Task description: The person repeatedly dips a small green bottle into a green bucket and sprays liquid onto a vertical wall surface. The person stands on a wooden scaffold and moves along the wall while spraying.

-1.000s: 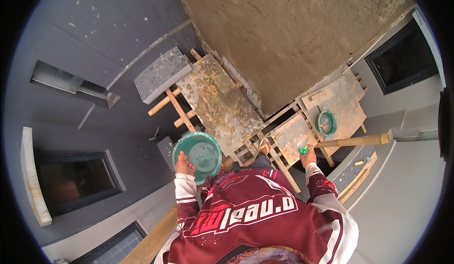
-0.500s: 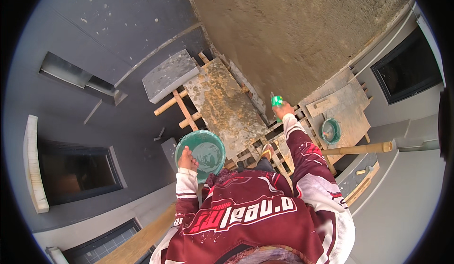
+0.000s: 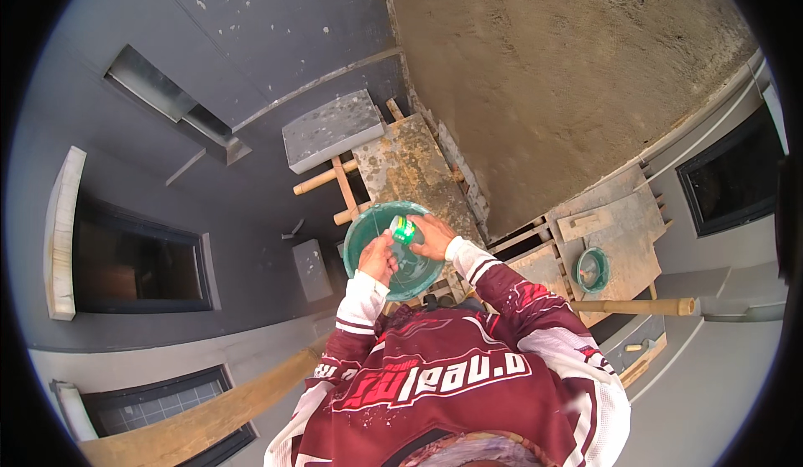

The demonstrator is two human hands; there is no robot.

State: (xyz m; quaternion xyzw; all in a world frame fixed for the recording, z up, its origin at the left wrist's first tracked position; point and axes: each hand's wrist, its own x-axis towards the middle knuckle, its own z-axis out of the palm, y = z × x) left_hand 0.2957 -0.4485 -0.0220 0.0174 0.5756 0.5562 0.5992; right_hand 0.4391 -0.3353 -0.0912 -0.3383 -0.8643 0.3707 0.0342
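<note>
A green bottle (image 3: 405, 231) with a pale end lies tilted over a wide green bucket (image 3: 355, 231) in front of my body. My right hand (image 3: 432, 237) wraps the bottle from the right. My left hand (image 3: 378, 258) has its fingers curled at the bottle's pale end, over the left part of the bucket. Greyish wet residue coats the bucket's inside; the hands and bottle hide part of it. What supports the bucket is hidden.
Plank scaffolding (image 3: 410, 162) on bamboo poles (image 3: 636, 306) has gaps. A smaller green bucket (image 3: 592, 270) and wooden float (image 3: 585, 224) rest on the right board. A grey slab (image 3: 332, 131) stands left, and a rough plastered wall (image 3: 552, 74) rises ahead.
My right hand has brought the green bottle left, from beside the wall to over the bucket. My left hand has moved from the bucket's rim to the bottle's end. The view has shifted.
</note>
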